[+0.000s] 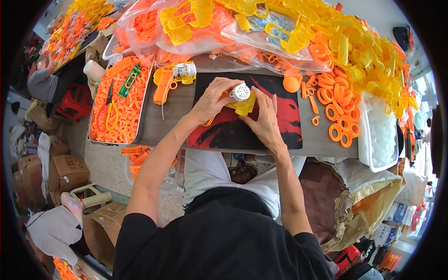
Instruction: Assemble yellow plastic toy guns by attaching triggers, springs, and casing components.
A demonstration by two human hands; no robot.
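Over a black-and-red mat [284,133], both hands meet around one small assembly. My left hand [212,99] pinches a white round plastic part [241,92] with holes in its face. Right below that part is a yellow plastic shell [243,109], gripped between the thumb and fingers of my right hand [266,120]. Whether the two pieces are joined, I cannot tell. A bit of an orange piece [208,122] shows under my left wrist. To the left of the mat lies a partly assembled toy gun [163,86] with an orange grip, yellow shell and white round part.
At left, a metal tray [150,77] holds small orange parts, scissors [112,114] and a green tool [129,81]. Orange rings [345,123] lie right of the mat, beside a white tub [366,156] of whitish pieces. Yellow shells [343,49] and bagged orange parts [219,32] heap along the back.
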